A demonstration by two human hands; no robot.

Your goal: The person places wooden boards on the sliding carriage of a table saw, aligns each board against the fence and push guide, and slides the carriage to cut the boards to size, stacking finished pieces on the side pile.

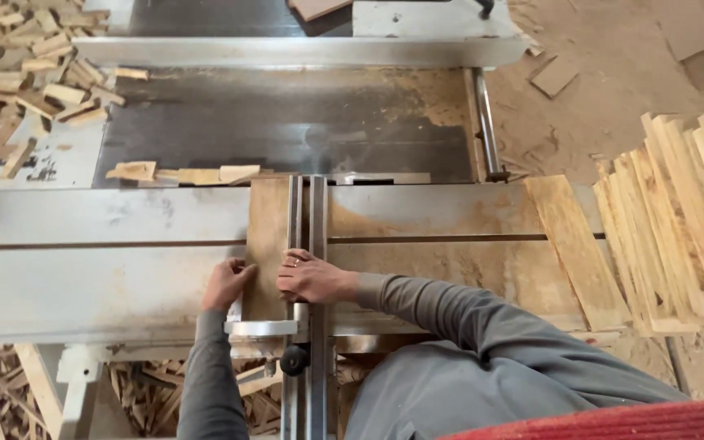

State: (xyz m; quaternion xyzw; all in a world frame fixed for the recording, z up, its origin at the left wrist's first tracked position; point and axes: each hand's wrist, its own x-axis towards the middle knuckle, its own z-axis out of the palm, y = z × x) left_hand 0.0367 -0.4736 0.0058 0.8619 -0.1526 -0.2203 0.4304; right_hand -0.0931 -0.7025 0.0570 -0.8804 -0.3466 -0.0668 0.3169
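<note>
Pressed flat on a wood board (269,244) near the saw table's (83,269) front edge — left hand (227,283) at its near-left corner, right hand (310,277) across the metal guide rail (306,220) — long axis running straight away, neither hand gripping.

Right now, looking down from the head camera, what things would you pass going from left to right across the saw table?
Heap of small pale wood offcuts → left hand → flat wooden board → grey metal guide rail → right hand → long pale plank → stack of pale wooden slats.
</note>
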